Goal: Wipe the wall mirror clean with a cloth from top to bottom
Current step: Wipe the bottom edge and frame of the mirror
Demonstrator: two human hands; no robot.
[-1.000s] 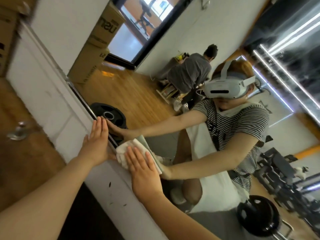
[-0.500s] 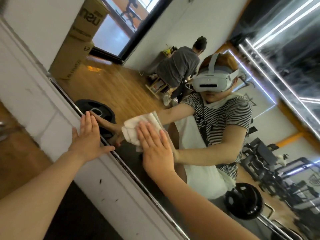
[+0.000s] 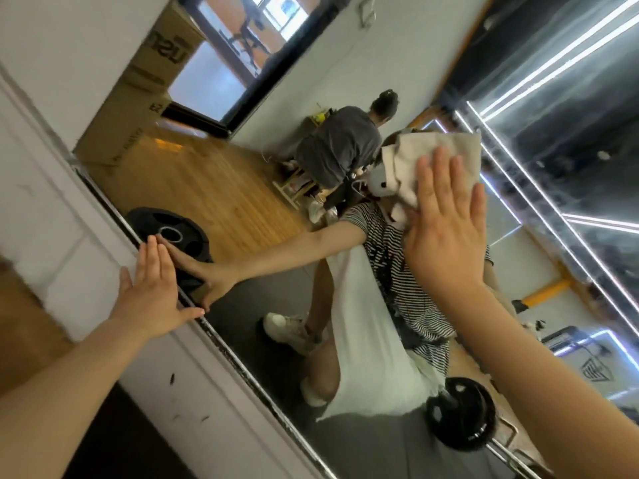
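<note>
The right hand [image 3: 446, 223], fingers straight, is pressing the cloth [image 3: 428, 160] flat against the wall mirror [image 3: 242, 188]; unwiped glass is lying mostly below the palm. The left hand [image 3: 152, 292], also flat and holding nothing, is bracing at the mirror's edge, farther from the cloth.

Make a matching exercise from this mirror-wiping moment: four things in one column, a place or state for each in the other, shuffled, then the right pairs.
Things
1. left hand
2. right hand
3. cloth
4. cardboard boxes

Places or states
A. reflected in the mirror, stacked beside a dark-framed doorway
B. flat, fingers straight, at the mirror's edge by the white wall
C. white, crumpled, pinned to the glass under fingers
D. flat, pressing the cloth against the glass

Pairs: 1-B, 2-D, 3-C, 4-A
</note>
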